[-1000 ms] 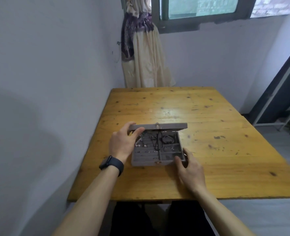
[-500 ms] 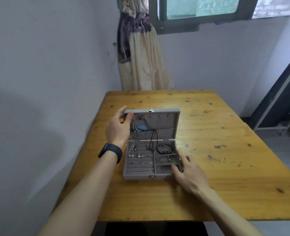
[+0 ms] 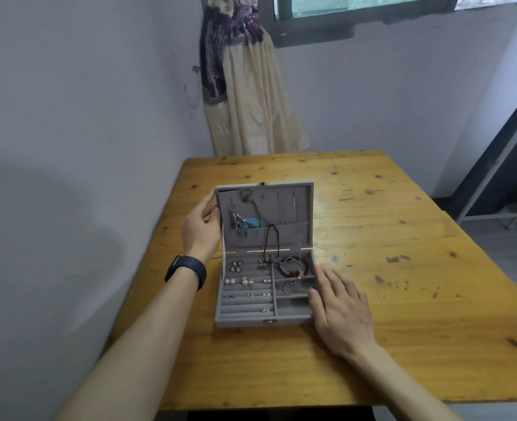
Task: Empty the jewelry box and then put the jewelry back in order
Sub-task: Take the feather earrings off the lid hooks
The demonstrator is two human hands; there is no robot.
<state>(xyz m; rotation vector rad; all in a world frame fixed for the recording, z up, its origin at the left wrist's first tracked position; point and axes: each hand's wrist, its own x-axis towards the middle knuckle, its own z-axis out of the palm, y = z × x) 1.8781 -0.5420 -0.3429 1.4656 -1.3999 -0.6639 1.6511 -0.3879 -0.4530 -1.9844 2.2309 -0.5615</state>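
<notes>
- Jewelry box, near the table's left edge: plain grey inside and out, with a small gold-coloured clasp at the front.
- Lid: the same grey lining, with a turquoise pendant in its pocket.
- Cord necklace: black.
- Bracelet: dark red beads.
- Earrings: silver and pearl white.
- Table: yellow-orange wood with dark knots and stains.
- Curtain: cream, with a purple part bearing a pale tree pattern.
- Wristband: black.
- Wall: pale greyish white.
</notes>
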